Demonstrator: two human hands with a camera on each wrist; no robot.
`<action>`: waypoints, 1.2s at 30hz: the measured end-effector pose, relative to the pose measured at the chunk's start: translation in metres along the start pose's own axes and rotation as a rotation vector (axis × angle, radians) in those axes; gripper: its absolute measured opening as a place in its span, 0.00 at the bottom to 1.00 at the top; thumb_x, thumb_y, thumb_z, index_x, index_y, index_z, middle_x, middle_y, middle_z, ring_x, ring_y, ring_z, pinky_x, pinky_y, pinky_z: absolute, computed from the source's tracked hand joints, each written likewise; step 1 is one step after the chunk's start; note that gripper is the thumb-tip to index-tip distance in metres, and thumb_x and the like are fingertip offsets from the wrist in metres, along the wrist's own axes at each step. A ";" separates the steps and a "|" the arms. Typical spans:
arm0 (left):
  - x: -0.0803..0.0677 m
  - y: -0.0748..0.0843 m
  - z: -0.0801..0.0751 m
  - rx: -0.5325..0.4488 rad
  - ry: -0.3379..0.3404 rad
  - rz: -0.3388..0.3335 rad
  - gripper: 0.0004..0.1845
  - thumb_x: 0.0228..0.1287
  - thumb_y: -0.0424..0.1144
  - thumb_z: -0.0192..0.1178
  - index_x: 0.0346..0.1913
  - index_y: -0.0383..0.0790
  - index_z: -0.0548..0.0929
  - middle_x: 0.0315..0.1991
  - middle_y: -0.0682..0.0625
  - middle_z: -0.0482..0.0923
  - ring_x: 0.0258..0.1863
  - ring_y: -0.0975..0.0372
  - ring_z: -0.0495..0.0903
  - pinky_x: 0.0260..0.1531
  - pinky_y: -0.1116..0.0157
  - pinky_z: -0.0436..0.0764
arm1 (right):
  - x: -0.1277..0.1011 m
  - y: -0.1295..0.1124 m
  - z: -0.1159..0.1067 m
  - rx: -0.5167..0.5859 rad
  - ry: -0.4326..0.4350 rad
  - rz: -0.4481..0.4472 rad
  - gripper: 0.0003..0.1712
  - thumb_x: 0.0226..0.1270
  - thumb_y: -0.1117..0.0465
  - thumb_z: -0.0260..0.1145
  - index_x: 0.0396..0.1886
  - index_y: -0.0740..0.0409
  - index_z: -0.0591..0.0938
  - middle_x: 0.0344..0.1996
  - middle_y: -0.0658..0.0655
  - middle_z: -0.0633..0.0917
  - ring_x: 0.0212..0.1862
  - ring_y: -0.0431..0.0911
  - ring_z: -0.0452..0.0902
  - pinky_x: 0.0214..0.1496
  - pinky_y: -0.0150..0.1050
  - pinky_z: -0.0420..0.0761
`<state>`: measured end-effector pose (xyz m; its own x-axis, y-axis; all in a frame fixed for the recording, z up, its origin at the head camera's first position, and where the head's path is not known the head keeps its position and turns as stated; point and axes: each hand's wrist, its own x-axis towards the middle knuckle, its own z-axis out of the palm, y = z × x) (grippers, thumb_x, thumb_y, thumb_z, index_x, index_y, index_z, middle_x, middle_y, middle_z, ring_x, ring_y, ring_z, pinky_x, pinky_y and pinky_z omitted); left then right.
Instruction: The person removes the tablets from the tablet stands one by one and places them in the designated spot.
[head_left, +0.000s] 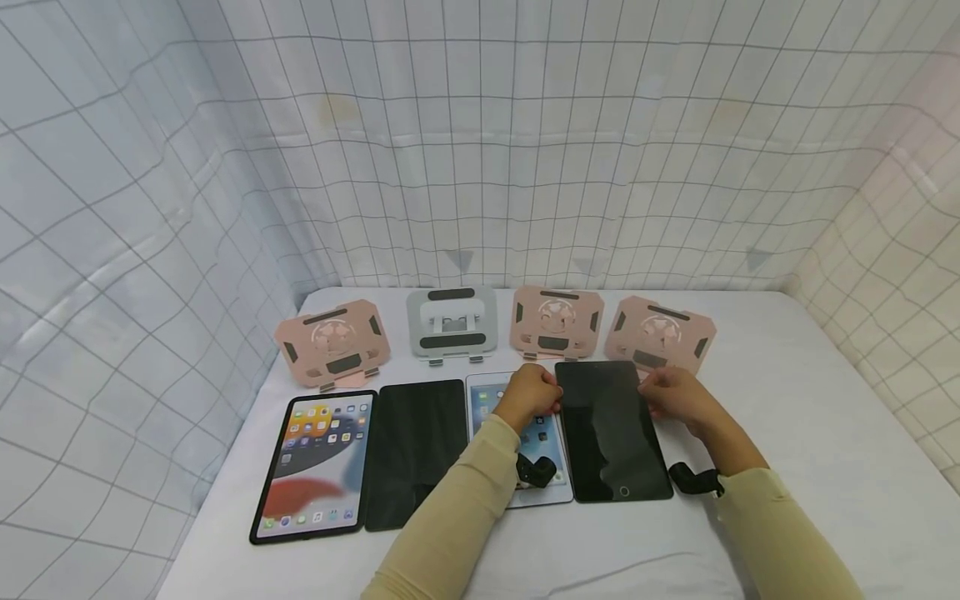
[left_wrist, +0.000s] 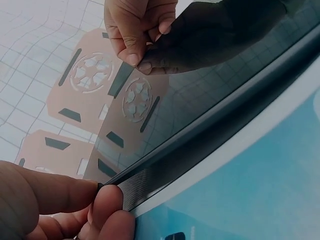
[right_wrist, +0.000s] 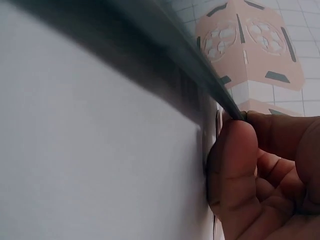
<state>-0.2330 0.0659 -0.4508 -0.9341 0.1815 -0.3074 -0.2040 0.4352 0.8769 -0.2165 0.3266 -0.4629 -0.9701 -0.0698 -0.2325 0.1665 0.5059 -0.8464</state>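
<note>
A dark-screened tablet (head_left: 611, 429) lies rightmost in a row of tablets on the white table. My left hand (head_left: 528, 396) pinches its left edge near the far corner; thumb and fingers (left_wrist: 107, 200) clamp the thin rim, which looks slightly raised. My right hand (head_left: 675, 398) pinches the right edge near the far corner, its thumb (right_wrist: 232, 150) against the rim. The tablet (left_wrist: 210, 75) mirrors the pink stands in its glass. Under my left forearm lies a lit white-framed tablet (head_left: 540, 442).
A lit black-framed tablet (head_left: 315, 467) and a dark tablet (head_left: 416, 454) lie to the left. Several folding stands line the back: pink (head_left: 333, 342), grey (head_left: 452, 323), pink (head_left: 557, 321), pink (head_left: 660, 333). Gridded white cloth walls (head_left: 480, 142) enclose the table.
</note>
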 end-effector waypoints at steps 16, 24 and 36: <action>-0.004 0.001 -0.005 0.180 0.035 0.013 0.09 0.65 0.31 0.63 0.27 0.40 0.77 0.15 0.51 0.78 0.14 0.66 0.77 0.18 0.72 0.75 | -0.002 -0.002 0.007 -0.031 -0.004 -0.016 0.08 0.72 0.67 0.58 0.37 0.70 0.79 0.23 0.55 0.77 0.25 0.46 0.76 0.27 0.36 0.78; 0.001 -0.003 -0.003 0.184 0.040 0.026 0.03 0.61 0.28 0.63 0.33 0.34 0.78 0.17 0.48 0.79 0.15 0.63 0.80 0.19 0.69 0.79 | -0.003 -0.002 0.010 -0.102 0.003 -0.021 0.07 0.69 0.68 0.60 0.33 0.68 0.80 0.25 0.56 0.78 0.26 0.47 0.76 0.28 0.37 0.78; -0.003 -0.002 0.002 0.274 0.115 0.087 0.08 0.58 0.28 0.65 0.23 0.38 0.81 0.14 0.54 0.77 0.14 0.66 0.79 0.15 0.73 0.74 | -0.001 -0.001 0.008 -0.144 -0.007 0.019 0.06 0.68 0.68 0.61 0.31 0.66 0.80 0.24 0.55 0.79 0.26 0.45 0.75 0.27 0.37 0.79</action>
<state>-0.2292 0.0667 -0.4521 -0.9747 0.1348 -0.1783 -0.0498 0.6466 0.7612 -0.2141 0.3191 -0.4661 -0.9657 -0.0648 -0.2516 0.1571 0.6254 -0.7644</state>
